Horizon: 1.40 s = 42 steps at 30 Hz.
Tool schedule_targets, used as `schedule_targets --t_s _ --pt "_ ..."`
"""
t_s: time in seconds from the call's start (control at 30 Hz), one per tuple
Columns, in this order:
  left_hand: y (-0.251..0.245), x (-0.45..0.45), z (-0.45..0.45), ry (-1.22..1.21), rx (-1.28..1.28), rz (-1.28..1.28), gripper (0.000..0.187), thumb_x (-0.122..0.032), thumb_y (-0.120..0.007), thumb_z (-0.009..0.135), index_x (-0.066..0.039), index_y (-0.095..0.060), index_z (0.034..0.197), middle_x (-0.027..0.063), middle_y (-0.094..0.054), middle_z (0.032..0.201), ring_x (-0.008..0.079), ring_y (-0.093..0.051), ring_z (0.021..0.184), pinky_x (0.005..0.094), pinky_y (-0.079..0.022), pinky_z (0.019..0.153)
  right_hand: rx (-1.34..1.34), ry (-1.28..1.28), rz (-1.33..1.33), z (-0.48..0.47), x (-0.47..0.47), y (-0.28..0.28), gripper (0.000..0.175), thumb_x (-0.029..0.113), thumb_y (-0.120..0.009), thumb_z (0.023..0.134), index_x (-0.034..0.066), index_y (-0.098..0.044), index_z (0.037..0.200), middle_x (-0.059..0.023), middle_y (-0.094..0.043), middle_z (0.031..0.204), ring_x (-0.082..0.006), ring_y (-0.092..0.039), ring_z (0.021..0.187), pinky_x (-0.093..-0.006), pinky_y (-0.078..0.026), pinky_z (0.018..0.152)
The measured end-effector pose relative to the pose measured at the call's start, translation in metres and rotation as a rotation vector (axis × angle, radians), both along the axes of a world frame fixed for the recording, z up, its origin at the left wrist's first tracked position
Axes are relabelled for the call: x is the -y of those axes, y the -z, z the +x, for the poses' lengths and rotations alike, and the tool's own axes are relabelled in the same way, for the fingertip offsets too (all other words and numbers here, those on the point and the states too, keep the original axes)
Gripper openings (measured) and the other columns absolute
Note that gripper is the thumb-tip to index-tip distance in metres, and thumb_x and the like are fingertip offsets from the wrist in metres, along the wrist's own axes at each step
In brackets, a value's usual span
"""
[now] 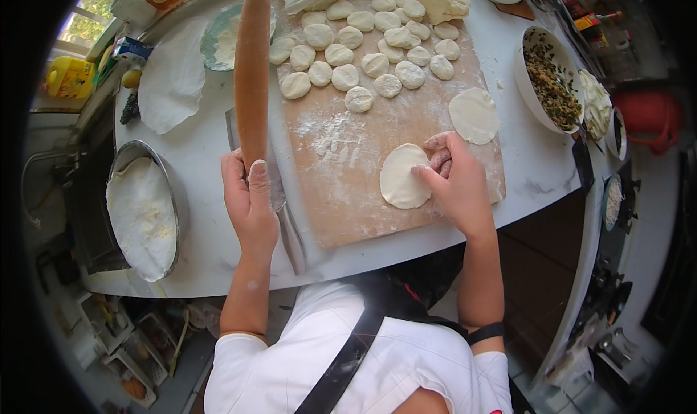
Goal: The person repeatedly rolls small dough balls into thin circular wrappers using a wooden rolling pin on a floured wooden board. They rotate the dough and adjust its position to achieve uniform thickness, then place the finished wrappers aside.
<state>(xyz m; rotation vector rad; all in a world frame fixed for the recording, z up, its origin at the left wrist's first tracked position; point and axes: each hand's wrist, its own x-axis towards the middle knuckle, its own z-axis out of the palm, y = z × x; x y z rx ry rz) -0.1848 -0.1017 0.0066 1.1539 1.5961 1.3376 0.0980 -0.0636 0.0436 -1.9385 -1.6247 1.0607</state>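
Note:
My left hand (249, 191) grips one end of a wooden rolling pin (253, 60), which is raised lengthwise away from me. Under it, a cleaver (291, 240) with a metal handle lies on the counter, its blade partly hidden. With thumb and fingers, my right hand (454, 177) holds the right edge of a flat, rolled dough wrapper (403, 177) over the floured wooden board (348, 212). Another dough wrapper (474, 116) rests at the board's right edge. Several flattened dough pieces (344, 77) cover the far half. Loose flour (335, 139) is scattered left of the wrapper.
A block of dough (441, 0) sits at the board's far right corner. Chopped filling fills a white bowl (523, 76) at right. To the left stand a cloth-lined metal pot (177, 196) and a flour bowl (209, 38). The counter's front edge (381, 261) is close to my body.

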Motion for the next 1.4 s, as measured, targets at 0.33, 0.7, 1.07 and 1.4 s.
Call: schedule_targets --t_s 0.33,0.7,1.07,1.4 --pt "0.019 -0.003 0.003 0.077 0.048 -0.040 0.031 -0.027 -0.054 0.106 0.002 -0.056 0.115 0.0026 -0.046 0.102 0.0119 -0.042 0.089 0.0247 -0.036 0.085 0.144 -0.265 0.291 -0.001 -0.014 0.006 0.013 0.002 -0.068 0.088 -0.0028 -0.058 0.094 -0.0142 -0.060 0.092 -0.0258 -0.062 0.077 -0.0345 -0.051 0.072" --pt "0.027 -0.005 0.001 0.071 -0.040 0.008 0.029 -0.031 -0.052 0.107 -0.003 -0.053 0.113 -0.0026 -0.044 0.089 0.0053 -0.039 0.075 0.0206 -0.033 0.069 0.102 -0.315 0.243 -0.004 -0.018 -0.001 0.016 0.001 -0.066 0.088 -0.0017 -0.055 0.099 -0.0157 -0.057 0.093 -0.0266 -0.060 0.087 -0.0362 -0.049 0.080" --pt "0.023 -0.003 0.005 0.109 0.040 -0.013 0.030 -0.027 -0.053 0.106 0.002 -0.054 0.114 0.0035 -0.045 0.103 0.0130 -0.043 0.090 0.0256 -0.037 0.085 0.092 -0.362 0.215 0.000 -0.002 -0.023 0.012 0.003 -0.067 0.087 -0.0009 -0.060 0.097 -0.0129 -0.059 0.092 -0.0305 -0.064 0.085 -0.0375 -0.053 0.080" --pt "0.025 -0.007 0.004 0.089 0.156 -0.008 0.032 -0.031 -0.051 0.107 0.000 -0.054 0.115 0.0009 -0.044 0.099 0.0065 -0.043 0.074 0.0219 -0.039 0.067 -0.603 -0.063 0.056 -0.054 -0.024 -0.011 0.014 0.006 -0.067 0.092 -0.0022 -0.062 0.102 -0.0095 -0.067 0.092 -0.0158 -0.066 0.086 -0.0297 -0.054 0.075"
